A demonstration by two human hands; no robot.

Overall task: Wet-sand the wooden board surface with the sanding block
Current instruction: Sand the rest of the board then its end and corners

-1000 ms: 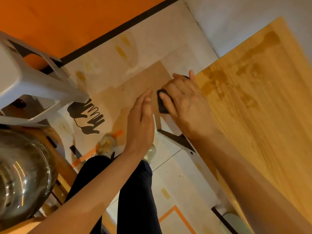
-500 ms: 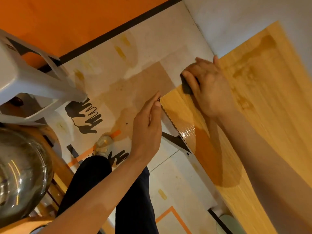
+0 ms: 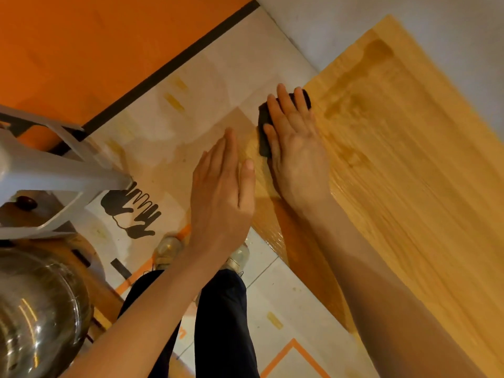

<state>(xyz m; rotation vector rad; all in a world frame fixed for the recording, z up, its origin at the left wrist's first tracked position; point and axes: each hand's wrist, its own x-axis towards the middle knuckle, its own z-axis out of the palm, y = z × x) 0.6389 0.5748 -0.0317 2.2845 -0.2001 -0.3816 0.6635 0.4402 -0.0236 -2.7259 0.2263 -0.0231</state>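
The wooden board [image 3: 395, 159] fills the right side, light yellow with darker wet patches and a glossy wet strip along its left edge. The black sanding block [image 3: 263, 124] lies on the board close to its left edge and corner. My right hand [image 3: 297, 148] lies flat on the block, fingers stretched over it and thumb alongside its left side; most of the block is hidden under the hand. My left hand [image 3: 221, 192] is flat with straight fingers at the board's left edge, thumb over the wet wood, holding nothing.
A shiny steel bowl [image 3: 35, 315] sits at the lower left on a wooden surface. A white plastic stool [image 3: 49, 165] stands at the left. My legs and shoes [image 3: 167, 248] are below, on a tiled floor with orange tape and black hand prints. Orange wall behind.
My right hand pushed the block away along the board's edge, then drew it back toward the corner; its fingers now lie flatter. My left hand stayed by the edge.
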